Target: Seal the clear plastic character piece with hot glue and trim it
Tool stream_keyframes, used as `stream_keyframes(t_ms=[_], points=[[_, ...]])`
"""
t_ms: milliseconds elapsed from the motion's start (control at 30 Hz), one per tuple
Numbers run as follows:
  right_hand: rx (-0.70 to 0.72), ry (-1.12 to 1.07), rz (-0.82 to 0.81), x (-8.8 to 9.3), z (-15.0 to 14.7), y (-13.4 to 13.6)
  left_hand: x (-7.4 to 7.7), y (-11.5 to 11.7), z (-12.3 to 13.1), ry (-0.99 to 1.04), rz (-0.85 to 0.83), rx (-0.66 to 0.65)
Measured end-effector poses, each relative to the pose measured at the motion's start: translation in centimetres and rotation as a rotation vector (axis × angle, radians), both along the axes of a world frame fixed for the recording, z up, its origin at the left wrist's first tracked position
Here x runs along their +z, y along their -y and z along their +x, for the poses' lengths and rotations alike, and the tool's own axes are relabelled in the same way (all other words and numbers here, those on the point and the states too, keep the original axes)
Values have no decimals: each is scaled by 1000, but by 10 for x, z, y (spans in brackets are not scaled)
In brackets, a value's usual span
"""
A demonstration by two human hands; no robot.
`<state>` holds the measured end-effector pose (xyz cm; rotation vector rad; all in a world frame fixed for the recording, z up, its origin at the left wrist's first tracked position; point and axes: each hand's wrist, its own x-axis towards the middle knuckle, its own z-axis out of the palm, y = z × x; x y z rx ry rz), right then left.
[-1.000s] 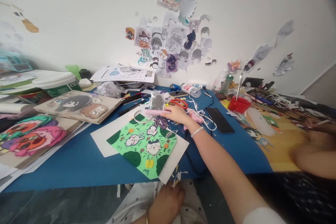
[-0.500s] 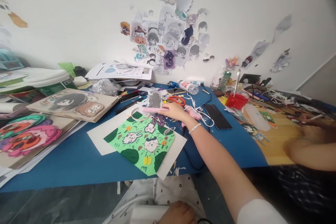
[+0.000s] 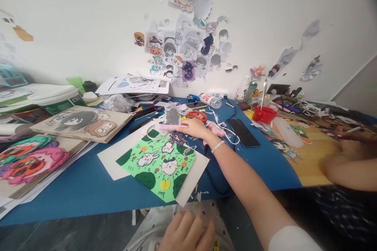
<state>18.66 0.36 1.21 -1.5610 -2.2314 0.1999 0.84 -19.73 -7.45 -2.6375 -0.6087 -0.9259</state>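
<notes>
My right hand (image 3: 191,128), with a bracelet at its wrist, grips the end of a flat pink item (image 3: 170,127) above the top of a green drawing. That green drawing (image 3: 160,164) shows white cartoon animals and lies on white sheets on the blue table. A silvery packet (image 3: 172,115) is just behind the pink item, and a white tape ring (image 3: 156,133) rests at the drawing's upper left. Low in view, over my lap, is my left hand (image 3: 188,233), somewhat blurred, its fingers apart and nothing visible in them.
Painted boards (image 3: 84,122) and papers crowd the left. Pens, a bottle (image 3: 210,100), cables and a black phone (image 3: 244,132) lie behind and right. A red cup (image 3: 264,114) stands on the right. Another person's arm (image 3: 350,166) rests at the far right, a pen in hand.
My left hand has risen from my lap towards the table edge, and the white item beneath it is now mostly hidden. My right hand keeps its grip on the pink item. The view has tilted slightly up.
</notes>
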Motion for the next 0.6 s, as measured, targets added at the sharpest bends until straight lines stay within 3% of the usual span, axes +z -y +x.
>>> stream_keyframes(t_ms=[100, 167, 300, 467, 533, 600], points=[[-2, 0, -4, -1, 0, -1, 31, -22, 2, -289, 173, 18], [-1, 2, -3, -1, 0, -2, 39, -36, 8, -483, 199, 67], [0, 7, 8, -3, 0, -4, 37, -51, 15, -575, 181, 112], [-6, 8, 9, -5, 0, -6, 39, -54, 11, -625, 240, -119], [-11, 8, 5, -5, 0, -6, 43, -55, 10, -631, 172, -205], [-15, 9, 2, -4, 0, -5, 49, -56, 9, -608, 31, -208]])
